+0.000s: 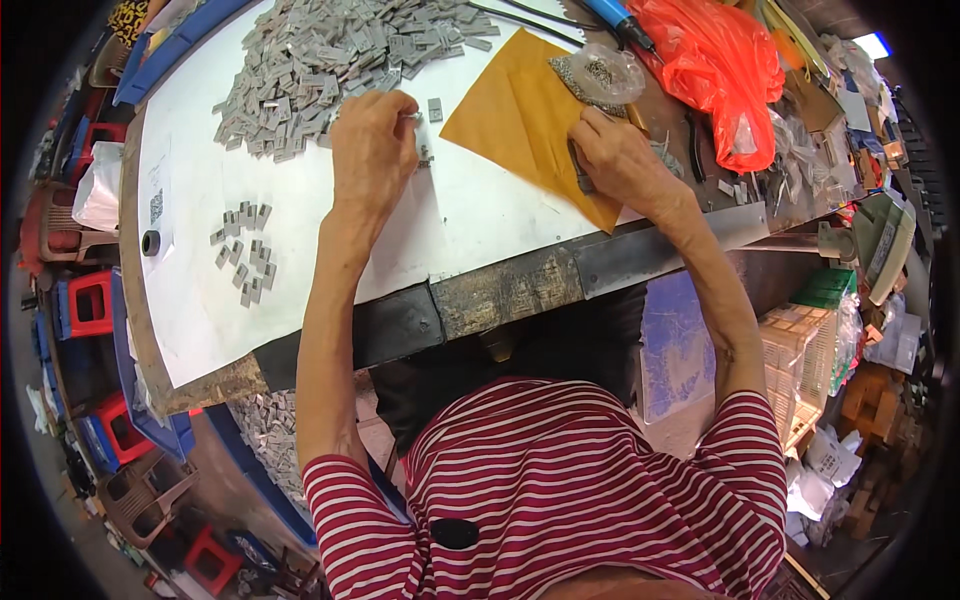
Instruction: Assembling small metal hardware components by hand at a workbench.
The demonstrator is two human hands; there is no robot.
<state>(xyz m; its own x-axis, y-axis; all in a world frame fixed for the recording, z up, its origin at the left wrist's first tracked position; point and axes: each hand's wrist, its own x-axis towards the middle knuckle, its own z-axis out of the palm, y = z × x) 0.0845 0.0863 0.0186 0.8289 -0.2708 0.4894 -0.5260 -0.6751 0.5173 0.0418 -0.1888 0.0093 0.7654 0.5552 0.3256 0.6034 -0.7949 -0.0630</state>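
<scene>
My left hand (372, 150) is over the white sheet (340, 270), beside a large heap of small grey rectangular pieces (320, 75). Its thumb and forefinger are pinched together, and whatever is between them is too small to name. One loose grey piece (435, 110) lies just right of those fingertips, with tiny dark bits (425, 156) below. My right hand (630, 165) is curled closed above the right part of a brown paper sheet (520, 130). Its fingertips are near a clear plastic bag of tiny metal parts (598, 80). A dark object shows under that hand, its kind hidden.
Several grey pieces (245, 250) lie grouped at the left, near a black ring (151, 242). A red plastic bag (700, 70) and a blue-handled tool (615, 20) are at the far right. A blue tray (180, 50) borders the heap. The table's edge (510, 292) runs before me.
</scene>
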